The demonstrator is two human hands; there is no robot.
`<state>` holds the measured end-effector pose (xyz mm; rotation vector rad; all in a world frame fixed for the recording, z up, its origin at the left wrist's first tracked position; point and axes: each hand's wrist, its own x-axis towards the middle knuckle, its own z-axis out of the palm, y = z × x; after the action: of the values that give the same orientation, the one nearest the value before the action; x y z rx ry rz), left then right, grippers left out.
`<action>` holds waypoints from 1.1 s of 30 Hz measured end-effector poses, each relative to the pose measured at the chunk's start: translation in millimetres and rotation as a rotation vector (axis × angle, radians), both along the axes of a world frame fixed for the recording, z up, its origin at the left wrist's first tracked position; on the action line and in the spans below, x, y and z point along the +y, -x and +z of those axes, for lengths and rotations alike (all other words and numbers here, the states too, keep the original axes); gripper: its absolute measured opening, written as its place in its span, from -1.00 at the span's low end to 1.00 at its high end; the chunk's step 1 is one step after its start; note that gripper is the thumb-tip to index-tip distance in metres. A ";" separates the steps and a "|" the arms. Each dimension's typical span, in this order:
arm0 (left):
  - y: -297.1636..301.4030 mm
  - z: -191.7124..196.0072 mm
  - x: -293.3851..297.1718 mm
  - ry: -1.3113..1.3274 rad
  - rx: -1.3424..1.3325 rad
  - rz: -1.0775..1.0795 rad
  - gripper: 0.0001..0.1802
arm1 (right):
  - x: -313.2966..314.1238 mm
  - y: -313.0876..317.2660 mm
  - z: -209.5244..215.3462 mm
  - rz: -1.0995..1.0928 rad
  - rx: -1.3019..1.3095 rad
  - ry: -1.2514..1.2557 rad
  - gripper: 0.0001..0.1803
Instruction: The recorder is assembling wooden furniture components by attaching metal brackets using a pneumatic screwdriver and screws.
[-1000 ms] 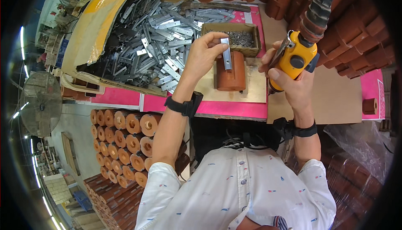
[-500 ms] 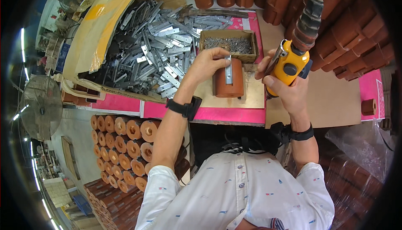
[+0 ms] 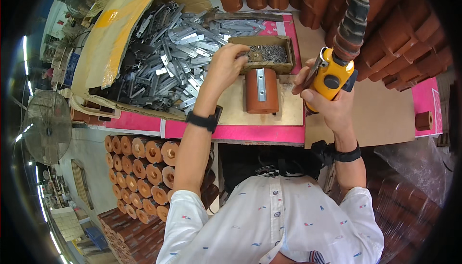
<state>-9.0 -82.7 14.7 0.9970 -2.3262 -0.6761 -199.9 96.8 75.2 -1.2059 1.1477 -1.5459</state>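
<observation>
Head view, looking down: a short reddish-brown cylinder point(image 3: 262, 91) lies on its side on a tan board point(image 3: 288, 115), its long axis running toward and away from the person. A narrow metal strip point(image 3: 261, 85) rests along its top, pointing the same way. Neither hand touches the cylinder.

Just beyond it sits a small open cardboard box of screws point(image 3: 270, 54). The left hand point(image 3: 226, 64) reaches into that box's left end, fingers curled down among the small metal parts; whether it has gripped any cannot be told. A black band circles the left wrist.

Just right of the cylinder, the right hand point(image 3: 327, 103) is clenched around a yellow pneumatic screwdriver point(image 3: 331, 79), held above the board's right edge. Its dark ribbed hose point(image 3: 351, 23) climbs to the upper edge of the picture.

The board lies on a pink table point(image 3: 240, 133). To the left, a large open carton holds a heap of grey metal brackets point(image 3: 163, 62). More reddish-brown cylinders point(image 3: 144, 168) are stacked on their sides below the table, at lower left, and others fill the upper right
</observation>
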 end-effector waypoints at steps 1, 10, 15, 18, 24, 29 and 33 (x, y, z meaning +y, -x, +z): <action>5.3 -5.9 -6.9 0.005 0.003 0.006 -0.69 | 0.5 -0.8 0.1 -0.007 -0.007 -0.001 -0.46; 51.3 -41.8 -47.8 -0.204 -0.223 -0.177 -0.68 | 9.7 -3.9 5.9 -0.014 -0.050 -0.003 -0.64; 57.3 -44.6 -49.5 -0.246 -0.232 -0.220 -0.76 | 7.9 4.2 -4.4 -0.021 -0.090 0.073 -0.55; 54.8 -45.9 -44.2 -0.250 -0.161 -0.163 -0.78 | 7.2 4.6 -4.4 -0.030 -0.089 0.079 -0.54; 51.2 -41.6 -36.0 -0.213 0.033 0.010 -0.79 | 10.8 3.2 5.1 -0.055 -0.049 0.034 -0.65; 36.0 -35.2 -30.8 -0.347 0.374 0.068 -0.80 | 7.3 0.3 2.8 -0.065 0.010 0.048 -0.46; 13.8 -5.2 15.9 -0.530 0.657 0.098 -0.80 | -1.8 -3.3 13.5 -0.064 0.028 0.021 -0.48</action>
<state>-22.9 -66.8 9.5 0.9065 -1.5448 -1.3818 -196.6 95.0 88.7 -1.2191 1.2019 -1.5963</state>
